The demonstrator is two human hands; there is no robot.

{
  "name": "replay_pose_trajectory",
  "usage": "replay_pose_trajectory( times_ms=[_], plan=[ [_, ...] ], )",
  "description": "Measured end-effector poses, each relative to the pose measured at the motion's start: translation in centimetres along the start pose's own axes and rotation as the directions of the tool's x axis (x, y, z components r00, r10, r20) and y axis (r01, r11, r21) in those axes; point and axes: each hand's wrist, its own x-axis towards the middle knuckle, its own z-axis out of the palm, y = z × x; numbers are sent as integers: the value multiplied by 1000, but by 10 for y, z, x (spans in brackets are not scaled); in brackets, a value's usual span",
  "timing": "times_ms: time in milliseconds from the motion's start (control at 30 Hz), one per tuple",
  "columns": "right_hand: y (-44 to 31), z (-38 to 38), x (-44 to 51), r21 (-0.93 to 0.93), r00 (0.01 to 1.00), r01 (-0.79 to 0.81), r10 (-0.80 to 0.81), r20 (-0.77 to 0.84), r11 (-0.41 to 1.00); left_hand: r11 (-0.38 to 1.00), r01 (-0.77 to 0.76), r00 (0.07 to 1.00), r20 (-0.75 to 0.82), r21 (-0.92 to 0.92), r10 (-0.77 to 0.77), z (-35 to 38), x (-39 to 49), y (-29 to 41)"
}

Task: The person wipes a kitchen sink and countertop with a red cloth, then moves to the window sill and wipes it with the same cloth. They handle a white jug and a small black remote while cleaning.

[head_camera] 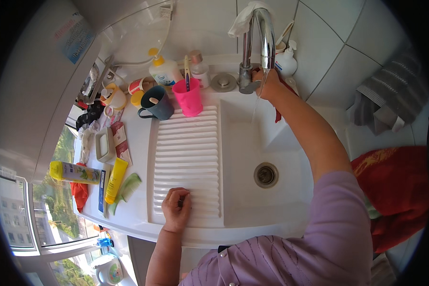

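My right hand (267, 85) reaches to the back of the white sink (243, 211), beside the base of the chrome faucet (268, 39). Its fingertips are hidden behind the faucet, so what they grip is unclear. A thin stream of water (258, 103) falls from the spout in front of this hand. Dark red cloth (278, 116) shows beneath the wrist. Loosely curled, my left hand (177, 207) rests at the front of the ribbed washboard (186, 157), with nothing visible in it. The drain (266, 175) lies uncovered in the basin.
Behind the washboard stand a pink cup (188, 98) with a toothbrush, a dark mug (159, 103) and pump bottles (164, 71). At left lie a soap dish (104, 144), a yellow tube (116, 180), a green comb (128, 189) and a spray can (77, 172). Towels (389, 96) hang at right.
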Motion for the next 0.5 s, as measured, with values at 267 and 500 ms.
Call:
replay_pose_trajectory(
  times_ms=[267,500],
  plan=[
    [-3,31,15,-92,988,0,-14,-156,996,1000,18,1000,4,-17,-18,-1,-2,6],
    [3,46,8,-186,964,-82,30,-265,979,1000,-4,1000,23,-23,5,-3,3,8]
  ],
)
